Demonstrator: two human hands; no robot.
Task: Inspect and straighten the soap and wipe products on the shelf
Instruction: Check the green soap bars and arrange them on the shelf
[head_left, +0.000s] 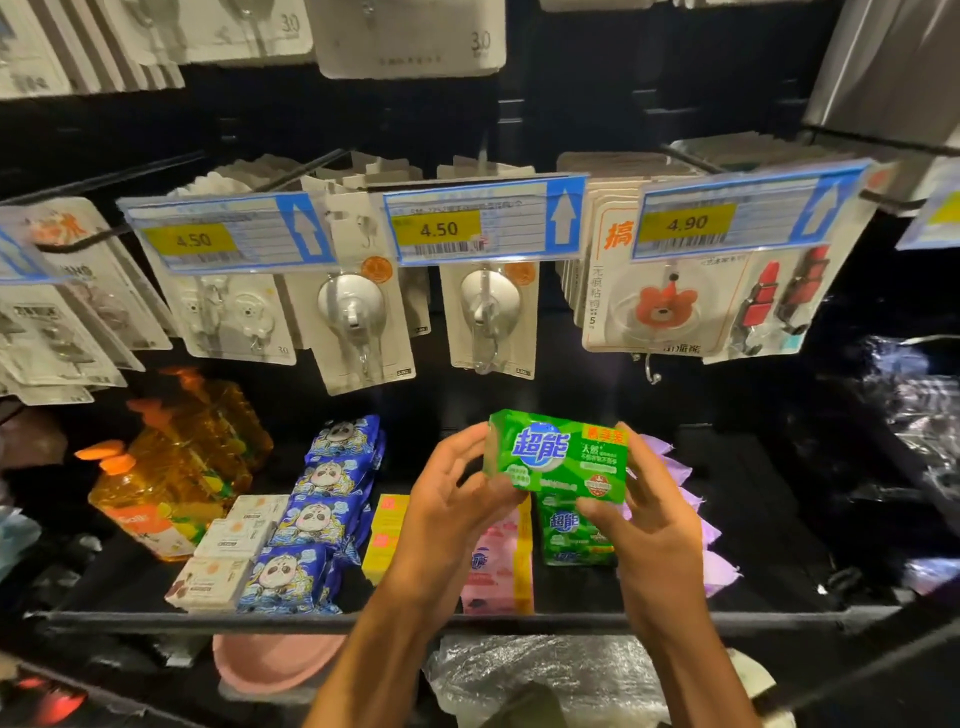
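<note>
I hold a green soap bar pack (558, 454) up above the black shelf (311, 618), its printed face toward me. My left hand (452, 499) grips its left end and my right hand (649, 514) grips its right end. Below it another green soap pack (571, 535) stands on the shelf. Pink soap packs (501, 566) sit to its left, partly hidden by my left wrist. A yellow pack (384, 535) is further left. Blue panda wipe packs (317, 514) run in a row front to back. Purple packs (701, 519) line the right side.
Beige soap boxes (228, 551) and orange liquid bottles (171, 467) fill the shelf's left. Hook packs hang on pegs above with price tags (467, 223). A pink basin (275, 660) and plastic-wrapped goods (545, 675) lie on the level below.
</note>
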